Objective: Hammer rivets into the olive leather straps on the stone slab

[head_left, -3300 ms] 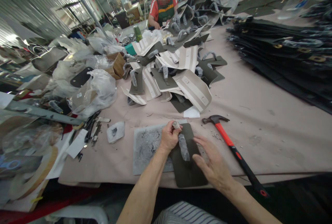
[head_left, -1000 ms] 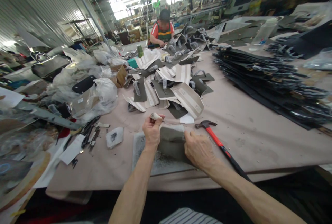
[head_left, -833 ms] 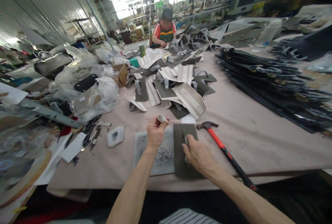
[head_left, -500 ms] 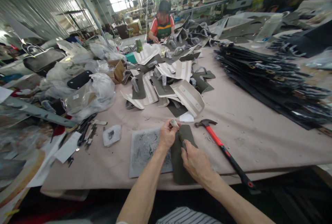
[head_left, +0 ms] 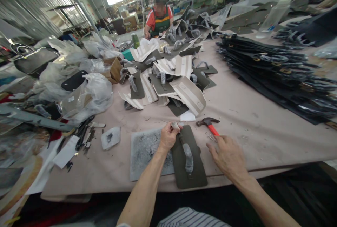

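A dark olive panel lies flat at the table's near edge, half on a scuffed grey pad. A plastic-wrapped strap runs along its middle. My left hand is closed round a small pale-topped punch, held upright at the panel's far left corner. My right hand is to the right of the panel, fingers stretched out, lying over the red handle of a hammer. Only the hammer's head and a short piece of handle show beyond my fingers.
A heap of beige and olive panels fills the table's middle. Stacked dark panels line the right side. Plastic bags, small tools and a wrapped lump lie left. A person works at the far end.
My right hand has let go of the panel's strap and moved right onto the hammer's handle. The panel, lifted a second ago, now lies flat. My left hand keeps the punch.
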The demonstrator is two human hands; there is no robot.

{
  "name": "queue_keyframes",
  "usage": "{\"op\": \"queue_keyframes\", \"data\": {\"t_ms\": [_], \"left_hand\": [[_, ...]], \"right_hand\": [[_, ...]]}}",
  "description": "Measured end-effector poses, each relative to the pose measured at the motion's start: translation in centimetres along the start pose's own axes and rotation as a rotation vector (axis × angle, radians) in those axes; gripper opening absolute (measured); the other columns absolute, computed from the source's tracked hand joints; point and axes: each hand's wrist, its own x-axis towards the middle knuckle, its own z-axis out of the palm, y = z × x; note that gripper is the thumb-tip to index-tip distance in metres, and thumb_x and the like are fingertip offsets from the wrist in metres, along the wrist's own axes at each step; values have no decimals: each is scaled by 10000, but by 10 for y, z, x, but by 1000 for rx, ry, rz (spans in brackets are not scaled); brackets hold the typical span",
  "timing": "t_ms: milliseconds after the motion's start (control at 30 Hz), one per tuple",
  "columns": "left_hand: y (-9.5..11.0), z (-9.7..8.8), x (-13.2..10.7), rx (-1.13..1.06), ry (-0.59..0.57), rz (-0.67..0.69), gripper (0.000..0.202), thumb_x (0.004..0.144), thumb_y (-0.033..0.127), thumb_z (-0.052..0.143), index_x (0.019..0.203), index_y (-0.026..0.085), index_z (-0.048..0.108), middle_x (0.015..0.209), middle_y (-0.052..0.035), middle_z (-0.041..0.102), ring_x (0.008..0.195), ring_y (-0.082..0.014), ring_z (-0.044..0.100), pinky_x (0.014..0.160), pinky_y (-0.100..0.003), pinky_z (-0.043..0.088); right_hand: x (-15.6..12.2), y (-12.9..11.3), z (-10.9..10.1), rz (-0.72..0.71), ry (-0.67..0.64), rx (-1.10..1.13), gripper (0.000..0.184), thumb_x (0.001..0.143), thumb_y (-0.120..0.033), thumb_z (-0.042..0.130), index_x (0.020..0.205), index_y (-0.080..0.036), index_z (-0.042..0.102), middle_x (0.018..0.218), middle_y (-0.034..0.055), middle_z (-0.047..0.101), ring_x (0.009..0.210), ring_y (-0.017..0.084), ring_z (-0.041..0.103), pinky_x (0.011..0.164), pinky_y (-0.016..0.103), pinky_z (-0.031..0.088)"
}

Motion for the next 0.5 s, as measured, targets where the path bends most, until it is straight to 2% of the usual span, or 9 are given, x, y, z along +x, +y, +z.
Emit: {"op": "queue_keyframes", "data": {"t_ms": [100, 200, 267, 400, 433, 500], "left_hand": [[-1, 1, 0, 31, -7, 12, 154, 849, 255, 698, 968, 170, 647, 905, -57, 751, 871, -188, 707, 830, -292, 540], [-1, 3, 0, 72, -5, 29, 122, 847, 219, 683, 953, 173, 644, 898, -54, 750, 858, -185, 704, 819, -288, 541], [0, 5, -1, 102, -3, 53, 113, 841, 180, 665, 951, 178, 641, 892, -47, 748, 844, -184, 705, 803, -285, 546], [2, 8, -7, 266, 7, 159, 200, 823, 92, 624, 993, 193, 657, 898, -35, 751, 827, -182, 707, 793, -285, 552], [2, 8, -8, 312, 1, 191, 217, 824, 81, 617, 1001, 197, 662, 902, -32, 753, 820, -180, 706, 793, -284, 552], [3, 8, -11, 370, -21, 231, 222, 832, 73, 602, 998, 203, 668, 900, -28, 753, 795, -172, 700, 781, -277, 550]], "right_hand": [[-4, 29, 9, 97, -147, -164, 306, 977, -399, 506, 1074, -126, 607, 1020, 156, 617, 862, 311, 615, 672, 382, 427], [-6, 43, 13, 169, -254, -80, 215, 978, -351, 490, 1009, -156, 575, 936, 114, 590, 784, 260, 600, 626, 337, 378], [-4, 44, 12, 307, -350, 209, 116, 934, -301, 536, 945, -187, 546, 836, 62, 560, 726, 218, 569, 607, 310, 363], [0, 31, 3, 599, -661, 1108, 102, 844, -261, 554, 819, -215, 467, 681, -28, 460, 549, 129, 456, 522, 258, 376], [0, 26, 0, 642, -705, 1248, 105, 839, -266, 540, 811, -217, 450, 672, -41, 442, 510, 110, 414, 489, 245, 363], [-2, 15, -10, 694, -710, 1370, 118, 846, -294, 518, 817, -223, 429, 661, -63, 409, 453, 84, 329, 431, 221, 307]]}}
